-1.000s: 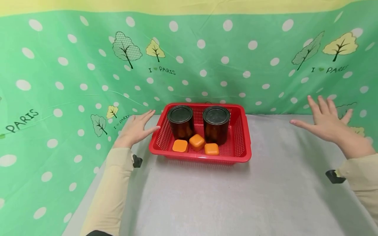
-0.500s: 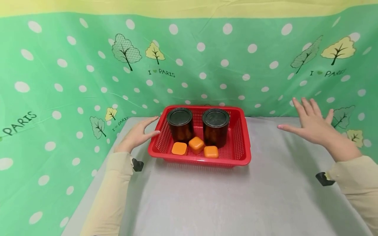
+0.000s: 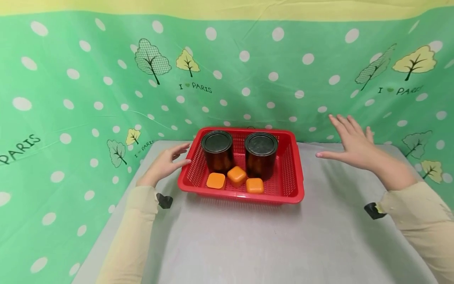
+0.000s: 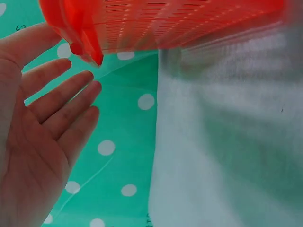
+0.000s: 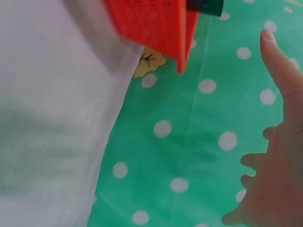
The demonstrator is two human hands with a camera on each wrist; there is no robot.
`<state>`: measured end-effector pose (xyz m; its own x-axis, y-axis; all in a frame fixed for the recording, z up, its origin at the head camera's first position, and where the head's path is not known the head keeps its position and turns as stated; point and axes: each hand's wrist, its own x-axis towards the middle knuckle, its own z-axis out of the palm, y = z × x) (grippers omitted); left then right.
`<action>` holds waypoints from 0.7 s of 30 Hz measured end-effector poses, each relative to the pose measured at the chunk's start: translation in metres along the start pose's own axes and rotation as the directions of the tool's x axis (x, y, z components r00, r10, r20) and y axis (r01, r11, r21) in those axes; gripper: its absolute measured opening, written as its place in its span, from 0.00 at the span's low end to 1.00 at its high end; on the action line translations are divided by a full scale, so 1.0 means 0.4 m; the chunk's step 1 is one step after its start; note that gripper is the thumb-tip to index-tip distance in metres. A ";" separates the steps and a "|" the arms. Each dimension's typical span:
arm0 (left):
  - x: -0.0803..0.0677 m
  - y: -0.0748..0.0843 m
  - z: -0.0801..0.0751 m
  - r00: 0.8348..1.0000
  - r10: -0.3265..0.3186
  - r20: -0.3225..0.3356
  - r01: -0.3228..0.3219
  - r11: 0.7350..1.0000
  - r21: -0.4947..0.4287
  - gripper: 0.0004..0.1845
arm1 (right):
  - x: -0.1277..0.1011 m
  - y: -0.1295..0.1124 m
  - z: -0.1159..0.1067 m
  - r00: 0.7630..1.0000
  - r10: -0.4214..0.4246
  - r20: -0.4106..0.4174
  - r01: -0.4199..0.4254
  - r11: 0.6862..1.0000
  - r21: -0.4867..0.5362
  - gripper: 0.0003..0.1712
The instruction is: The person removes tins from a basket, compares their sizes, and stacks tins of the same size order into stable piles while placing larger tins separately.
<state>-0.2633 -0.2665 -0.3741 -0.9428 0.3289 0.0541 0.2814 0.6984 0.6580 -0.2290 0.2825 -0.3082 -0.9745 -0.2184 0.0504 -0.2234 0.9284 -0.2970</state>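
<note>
A red plastic basket with slotted walls stands on the table near the back curtain. Two dark cylindrical cans with black lids, a left can and a right can, are upright inside it. In front of them lie three small orange rounded blocks: one at left, one tilted in the middle, one at right. My left hand is at the basket's left rim, thumb tip right at the edge, fingers loosely extended. My right hand, fingers spread, hovers right of the basket, holding nothing.
A grey-white cloth covers the table. Behind and to the left hangs a green curtain with white dots and tree prints. Dark devices, a left one and a right one, show at the wrists.
My right hand has moved left toward the basket. The left hand stays by the left rim, its fingers bending slightly more. The basket and its contents keep their places.
</note>
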 end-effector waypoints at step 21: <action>-0.001 -0.056 0.028 0.999 -0.049 -0.012 0.044 0.961 -0.272 0.33 | 0.091 -0.131 0.034 0.991 -0.110 0.072 0.092 0.970 0.224 0.61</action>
<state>-0.2672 -0.2751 -0.3973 -0.9574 0.2871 0.0310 0.1809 0.5127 0.8393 -0.2527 0.2217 -0.3038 -0.9401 -0.3405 0.0143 -0.3022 0.8134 -0.4971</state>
